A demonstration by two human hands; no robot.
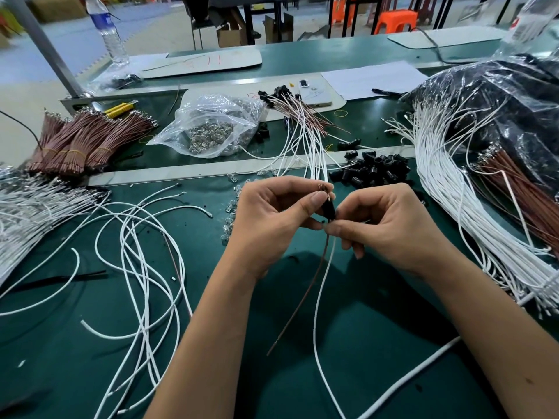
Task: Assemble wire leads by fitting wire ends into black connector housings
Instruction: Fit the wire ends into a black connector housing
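Left hand (272, 213) gripped the housing (329, 208); right hand (384, 225) pinched the wires (325, 258) — a skewed push could bend a terminal.

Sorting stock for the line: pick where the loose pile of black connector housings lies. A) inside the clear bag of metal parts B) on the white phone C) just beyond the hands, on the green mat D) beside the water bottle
C: the loose black connector housings lie heaped on the green mat just beyond the hands, left hand and right hand.
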